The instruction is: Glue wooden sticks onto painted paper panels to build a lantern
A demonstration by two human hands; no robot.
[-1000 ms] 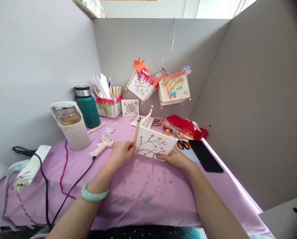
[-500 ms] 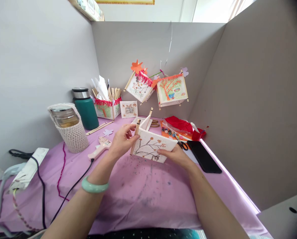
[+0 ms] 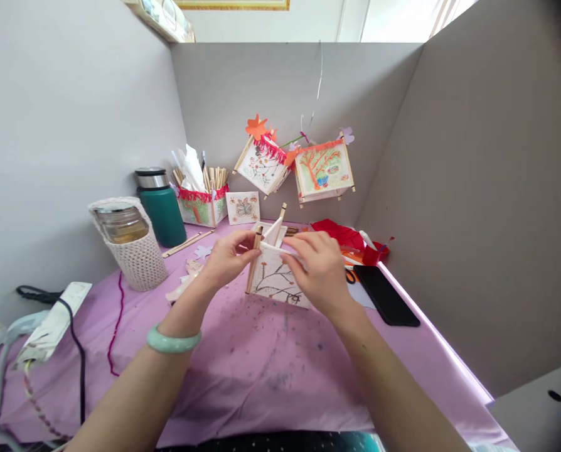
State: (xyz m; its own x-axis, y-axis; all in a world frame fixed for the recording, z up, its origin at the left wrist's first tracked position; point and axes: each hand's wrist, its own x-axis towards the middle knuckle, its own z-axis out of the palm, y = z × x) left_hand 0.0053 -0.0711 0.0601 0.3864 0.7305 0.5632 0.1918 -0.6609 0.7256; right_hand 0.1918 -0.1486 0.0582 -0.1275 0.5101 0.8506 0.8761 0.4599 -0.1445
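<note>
Between my hands stands a white panel (image 3: 275, 279) painted with brown branches and orange blossoms. A wooden stick (image 3: 253, 263) runs along its left edge, and a second panel (image 3: 273, 231) joins it there, angled back to another stick. My left hand (image 3: 231, 260) pinches the top of the left stick and the panel's corner. My right hand (image 3: 320, 270) grips the panel's top edge, thumb in front and fingers behind, hiding its right part. A pale glue gun (image 3: 184, 285) lies left of the work, partly behind my left wrist.
Two decorated lanterns (image 3: 325, 166) hang at the back. A green bottle (image 3: 160, 210), a glass jar in a knitted holder (image 3: 132, 251) and a box of sticks (image 3: 200, 210) stand left. A black phone (image 3: 386, 295) lies right, near scissors (image 3: 350, 275). Cords cross the left side.
My right hand has moved from the panel's lower right edge up to its top edge, now covering more of it. My left hand keeps its hold on the stick corner.
</note>
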